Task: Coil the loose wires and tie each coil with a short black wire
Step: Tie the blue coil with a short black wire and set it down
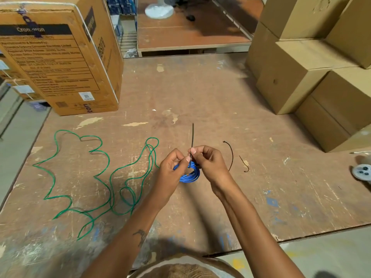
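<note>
Two hands are brought together above the middle of a worn brown board [200, 93], with a small blue coil of wire [190, 174] held between them. The left hand [172, 167] is curled around the left side of the coil, its thumb and forefinger pinched at the coil's top. The right hand [208, 161] is closed in a pinch on a short black wire [192, 136], which is gripped right at the top of the coil; one end of it is seen standing nearly upright above the fingers. Whether it is already wrapped around the coil cannot be told, as the spot is hidden by the fingertips. A long green wire [100, 177] is spread in loose, uncoiled loops on the board to the left of the hands, apart from them. Two more short dark wires are laid on the board just right of the right hand: a curved one [231, 155] and a smaller hooked one [244, 164]. A printed cardboard box [60, 57] is stood at the far left, and plain cardboard boxes [301, 77] are stacked at the far right.
</note>
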`<state>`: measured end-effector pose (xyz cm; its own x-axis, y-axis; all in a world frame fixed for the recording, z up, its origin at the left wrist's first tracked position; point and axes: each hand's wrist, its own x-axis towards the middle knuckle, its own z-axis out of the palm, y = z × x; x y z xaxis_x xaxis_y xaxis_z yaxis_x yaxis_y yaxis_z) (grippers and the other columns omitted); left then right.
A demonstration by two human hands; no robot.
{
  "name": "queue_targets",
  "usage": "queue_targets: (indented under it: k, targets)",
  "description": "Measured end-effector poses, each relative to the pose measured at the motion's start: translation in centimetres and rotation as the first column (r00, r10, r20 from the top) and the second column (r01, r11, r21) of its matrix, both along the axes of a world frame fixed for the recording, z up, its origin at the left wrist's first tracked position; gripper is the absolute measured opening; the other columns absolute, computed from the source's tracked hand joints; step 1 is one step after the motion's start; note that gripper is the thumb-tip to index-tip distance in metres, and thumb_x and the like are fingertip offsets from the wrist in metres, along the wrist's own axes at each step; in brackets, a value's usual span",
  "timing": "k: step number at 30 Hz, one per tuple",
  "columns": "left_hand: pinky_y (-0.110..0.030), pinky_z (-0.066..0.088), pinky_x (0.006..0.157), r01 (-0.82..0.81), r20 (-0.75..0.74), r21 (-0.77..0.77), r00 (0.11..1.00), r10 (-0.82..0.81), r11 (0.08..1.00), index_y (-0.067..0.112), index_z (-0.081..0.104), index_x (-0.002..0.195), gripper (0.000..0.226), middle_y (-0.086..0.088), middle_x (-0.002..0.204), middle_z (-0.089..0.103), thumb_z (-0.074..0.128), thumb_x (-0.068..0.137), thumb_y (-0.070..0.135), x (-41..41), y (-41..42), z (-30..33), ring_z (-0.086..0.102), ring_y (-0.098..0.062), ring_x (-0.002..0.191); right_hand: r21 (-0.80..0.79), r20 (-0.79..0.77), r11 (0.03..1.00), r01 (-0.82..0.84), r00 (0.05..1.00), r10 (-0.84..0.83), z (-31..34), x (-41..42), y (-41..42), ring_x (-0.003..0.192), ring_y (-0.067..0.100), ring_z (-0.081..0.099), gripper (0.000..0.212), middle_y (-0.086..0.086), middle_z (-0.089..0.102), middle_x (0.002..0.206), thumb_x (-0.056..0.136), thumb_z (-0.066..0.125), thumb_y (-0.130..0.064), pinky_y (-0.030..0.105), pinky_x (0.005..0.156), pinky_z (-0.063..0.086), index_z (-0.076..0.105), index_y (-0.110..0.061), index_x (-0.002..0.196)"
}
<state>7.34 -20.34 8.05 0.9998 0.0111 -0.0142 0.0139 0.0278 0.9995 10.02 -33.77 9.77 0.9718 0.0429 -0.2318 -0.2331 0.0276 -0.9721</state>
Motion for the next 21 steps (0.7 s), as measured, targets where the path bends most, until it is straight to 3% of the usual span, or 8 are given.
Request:
queue_targets:
  k: [2, 4, 7, 12, 14, 18, 21]
  targets:
    - [-0.031, 0.041, 0.067, -0.011, -0.009, -0.019, 1.000, 0.010, 1.000, 0.014, 0.045, 0.076, 0.030, -0.006, 0.062, 0.046, 0.064, 0.098, 0.018, 0.1, 0.0, -0.2, 0.044, -0.015, 0.060, -0.037, 0.001, 0.998, 0.047, 0.999, -0.047, -0.7, 0.0, 0.7, 0.076, 0.020, 0.059, 0.016, 0.009, 0.068, 0.080, 0.104, 0.068, -0.018, 0.036, 0.074, 0.049, 0.074, -0.017, 0.088]
    - [-0.033, 0.035, 0.064, -0.017, -0.012, -0.020, 1.000, 0.017, 1.000, 0.015, 0.043, 0.074, 0.030, -0.021, 0.065, 0.044, 0.066, 0.092, 0.024, 0.2, 0.2, -0.4, 0.040, -0.020, 0.063, -0.029, -0.041, 0.995, 0.096, 0.994, -0.097, -1.3, 0.1, 1.3, 0.076, 0.021, 0.060, 0.017, 0.008, 0.067, 0.079, 0.103, 0.068, -0.017, 0.037, 0.075, 0.050, 0.072, -0.017, 0.086]
    - [-0.024, 0.029, 0.054, -0.012, -0.029, 0.000, 1.000, 0.012, 1.000, 0.017, 0.040, 0.072, 0.028, -0.001, 0.059, 0.040, 0.062, 0.087, 0.020, 0.3, 0.1, -0.9, 0.033, -0.008, 0.055, -0.076, -0.063, 0.988, 0.133, 0.988, -0.138, -2.1, 0.2, 1.9, 0.074, 0.017, 0.063, 0.015, 0.004, 0.069, 0.080, 0.103, 0.066, -0.016, 0.033, 0.073, 0.054, 0.069, -0.014, 0.088]
    - [-0.021, 0.025, 0.050, -0.011, -0.155, -0.067, 0.988, 0.001, 0.998, 0.014, 0.044, 0.077, 0.028, 0.008, 0.054, 0.034, 0.060, 0.099, 0.010, 0.8, -0.1, -2.4, 0.027, -0.004, 0.048, -0.109, -0.025, 0.978, 0.176, 0.983, -0.180, -3.7, 0.3, 1.4, 0.070, 0.012, 0.061, 0.014, 0.000, 0.069, 0.077, 0.103, 0.068, -0.026, 0.036, 0.073, 0.054, 0.073, -0.015, 0.095]
    - [-0.023, 0.024, 0.051, -0.037, -0.210, -0.125, 0.978, 0.010, 0.991, 0.014, 0.049, 0.080, 0.024, 0.010, 0.055, 0.035, 0.058, 0.102, 0.011, 1.6, -0.4, -2.6, 0.028, -0.004, 0.048, -0.095, 0.018, 0.985, 0.146, 0.989, -0.145, -3.5, 0.8, 0.5, 0.070, 0.009, 0.060, 0.016, -0.002, 0.070, 0.078, 0.103, 0.068, -0.027, 0.032, 0.071, 0.050, 0.076, -0.014, 0.097]
    - [-0.025, 0.024, 0.055, -0.092, -0.303, -0.334, 0.953, -0.014, 0.938, 0.012, 0.058, 0.087, 0.014, 0.003, 0.066, 0.040, 0.061, 0.089, 0.025, 3.3, -0.2, -2.5, 0.031, -0.005, 0.050, -0.075, 0.090, 0.997, -0.003, 0.996, 0.010, -2.7, 2.2, -1.6, 0.084, 0.009, 0.067, 0.016, 0.006, 0.077, 0.092, 0.106, 0.065, -0.016, 0.030, 0.083, 0.054, 0.076, -0.005, 0.108]
    - [-0.028, 0.023, 0.061, -0.046, -0.316, -0.387, 0.945, -0.086, 0.921, 0.012, 0.057, 0.084, 0.014, 0.003, 0.062, 0.035, 0.057, 0.098, 0.011, 4.8, 0.6, -2.5, 0.032, -0.006, 0.053, -0.008, 0.081, 0.985, -0.175, 0.981, 0.175, -2.4, 3.2, -3.1, 0.096, 0.013, 0.070, 0.027, 0.014, 0.076, 0.111, 0.098, 0.073, -0.007, 0.027, 0.090, 0.059, 0.072, -0.008, 0.125]
